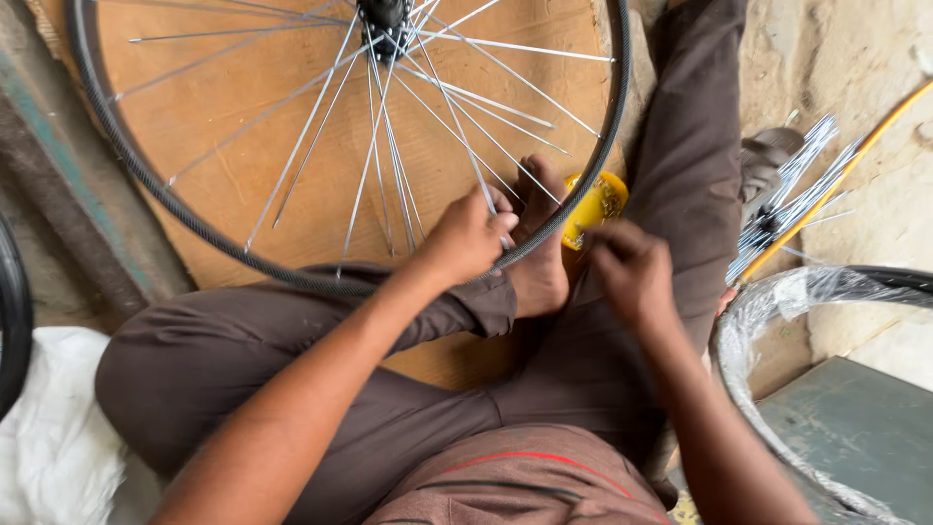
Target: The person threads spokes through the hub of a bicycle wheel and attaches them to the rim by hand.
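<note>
One big bicycle wheel (243, 136) fills most of what I see, its dark rim (126, 160) lying over a wooden board (214, 117), thin spokes (301, 136) fanning out from the black hub (384, 19) at the top edge. Below it I see my folded legs in brown trousers (292, 360), with a bare foot (537, 253) resting against the rim's lower right arc. To the right, a second rim wrapped in clear plastic (777, 297) curves round a grey-green surface (846, 428), and a bundle of loose spokes (792, 199) lies beside a yellow tube (836, 180). My left hand (466, 238) is closed on a spoke just where it meets the rim, fingers curled tight around it. My right hand (632, 267) hangs near it but apart, fingers bunched; I cannot tell whether it pinches anything. Just above that hand sits a small yellow container (595, 206), touching the rim's outside.
</note>
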